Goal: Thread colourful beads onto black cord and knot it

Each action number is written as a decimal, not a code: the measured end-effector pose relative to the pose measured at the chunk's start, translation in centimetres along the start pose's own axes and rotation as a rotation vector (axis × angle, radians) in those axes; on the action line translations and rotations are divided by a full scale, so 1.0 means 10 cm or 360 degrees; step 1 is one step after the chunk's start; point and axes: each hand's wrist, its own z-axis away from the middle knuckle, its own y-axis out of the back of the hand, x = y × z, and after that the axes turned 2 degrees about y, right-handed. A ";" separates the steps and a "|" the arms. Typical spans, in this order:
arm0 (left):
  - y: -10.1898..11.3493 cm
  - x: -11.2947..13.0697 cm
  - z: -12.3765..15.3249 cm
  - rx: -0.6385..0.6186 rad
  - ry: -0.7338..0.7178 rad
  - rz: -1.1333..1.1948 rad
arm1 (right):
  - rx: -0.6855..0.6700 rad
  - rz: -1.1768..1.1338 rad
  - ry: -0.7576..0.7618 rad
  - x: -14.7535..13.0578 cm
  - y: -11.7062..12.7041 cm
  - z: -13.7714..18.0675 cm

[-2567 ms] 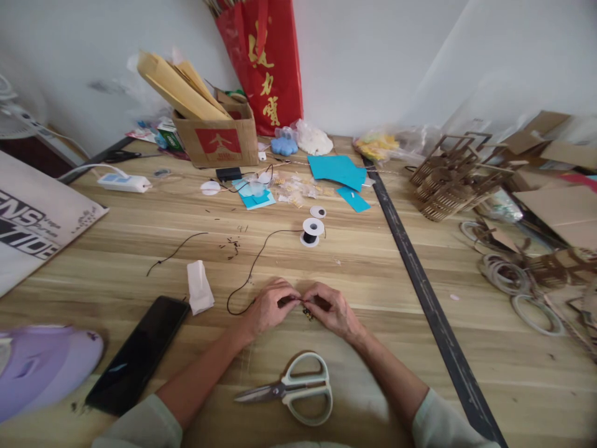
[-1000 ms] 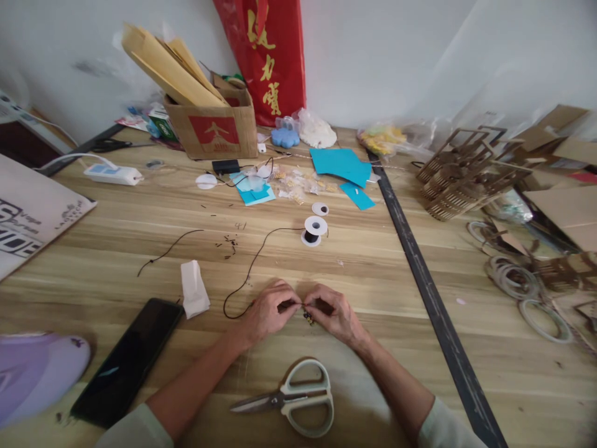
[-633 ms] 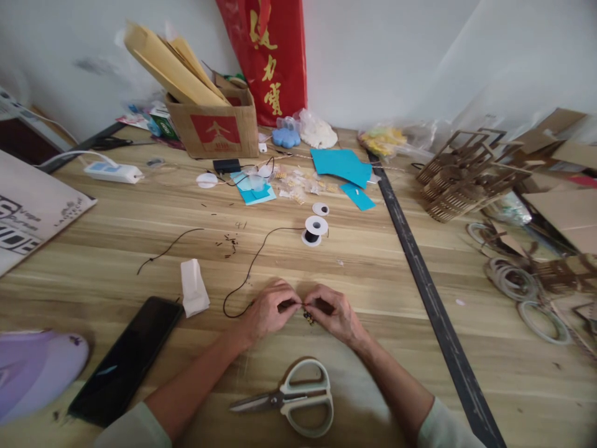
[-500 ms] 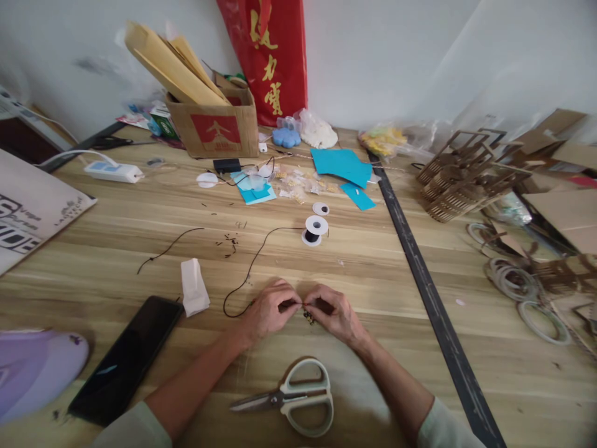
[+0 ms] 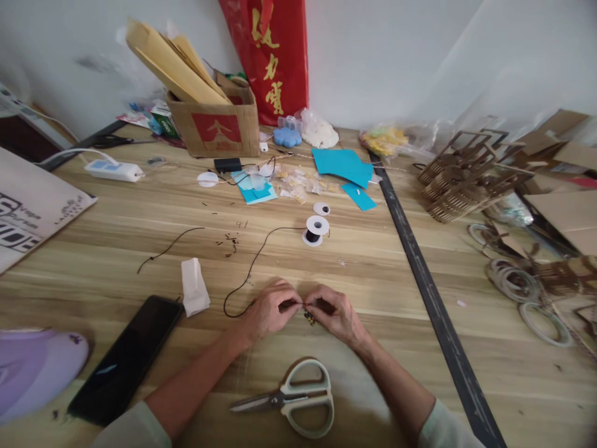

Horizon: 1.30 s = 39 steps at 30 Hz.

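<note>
My left hand [image 5: 275, 306] is closed in a pinch on the black cord [image 5: 254, 261], which loops back across the table to a white spool [image 5: 317, 230]. Fingertip to fingertip with it, my right hand [image 5: 333, 314] pinches a tiny reddish bead [image 5: 306, 303] at the cord; its exact shape is too small to make out. Just beneath the right fingers lies a small cluster of dark and yellowish beads [image 5: 310, 318], partly covered by the hand. Scissors [image 5: 298, 398] with pale handles lie between my forearms, blades pointing left.
A black phone [image 5: 125, 361] and a folded white paper [image 5: 194, 287] lie to the left. Short black cord scraps [image 5: 228, 242] are scattered beyond. Farther back are blue paper [image 5: 342, 167] and a cardboard box [image 5: 219, 130]. Woven baskets [image 5: 452, 180] stand at right.
Both hands keep the same pinch at nearly the same spot. The whole view has shifted very slightly; nothing on the table has visibly moved.
</note>
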 end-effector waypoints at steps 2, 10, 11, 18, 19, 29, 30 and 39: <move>0.00 0.00 0.00 -0.0006 0.0003 -0.0009 | -0.0002 -0.0004 -0.0001 0.00 0.00 0.00; 0.00 -0.01 -0.01 0.0002 -0.0011 -0.0018 | -0.0006 -0.0028 0.0003 -0.01 0.00 -0.01; 0.00 -0.01 -0.01 0.0004 -0.0012 -0.0017 | -0.0007 -0.0026 0.0005 -0.01 0.00 -0.01; 0.00 0.00 -0.01 -0.0010 -0.0017 -0.0006 | 0.0007 -0.0029 0.0034 0.01 -0.01 -0.01; 0.00 0.00 -0.02 -0.0010 -0.0016 -0.0005 | 0.0016 -0.0029 0.0030 0.01 -0.01 -0.01; 0.02 0.03 -0.04 -0.0058 0.0010 -0.0030 | 0.0064 -0.0037 0.0083 -0.01 0.00 -0.03; 0.02 0.03 -0.04 -0.0056 0.0008 -0.0032 | 0.0060 -0.0038 0.0094 -0.01 0.00 -0.03; 0.01 -0.01 -0.02 -0.0089 0.0033 -0.0053 | 0.0063 -0.0016 0.0104 -0.03 0.00 -0.04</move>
